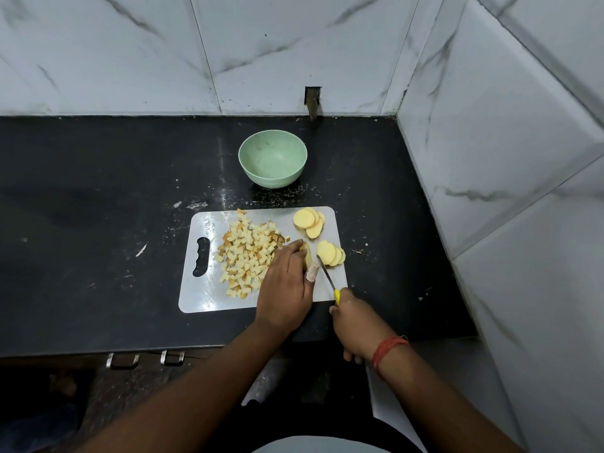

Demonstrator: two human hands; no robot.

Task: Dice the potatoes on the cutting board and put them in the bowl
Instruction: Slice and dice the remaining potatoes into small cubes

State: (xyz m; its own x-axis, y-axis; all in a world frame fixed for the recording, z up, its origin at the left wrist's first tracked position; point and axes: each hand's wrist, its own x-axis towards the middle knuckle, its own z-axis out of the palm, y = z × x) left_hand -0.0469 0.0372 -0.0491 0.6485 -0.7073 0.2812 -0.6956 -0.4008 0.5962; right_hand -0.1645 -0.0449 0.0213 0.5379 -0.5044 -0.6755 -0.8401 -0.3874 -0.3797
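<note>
You're mid-slice here: your left hand (285, 282) is curled over the last chunk of potato (307, 253) near the middle of the cutting board (202, 295), fingers bent round it and pinning it down, and your right hand (351, 317) is wrapped round the yellow handle of the knife (327, 276), blade just beside your left thumb. That thumb tip sits really close to the edge, so I'd tuck it back behind the knuckles and let the knuckles guide the blade. Keep the slices the same thickness as the two fanned stacks of potato slices (313, 223) on the right side of the board, otherwise your cubes won't match the pile of diced potato (245, 256) on the left. Once the chunk is done, I'd stack a few rounds, cut them into sticks, then go across. The green bowl (273, 163) sits on the tabletop (98, 207) just beyond the board and has nothing in it yet, so all the dice are waiting to be scooped in. No brands, labels or writing readable anywhere.
</note>
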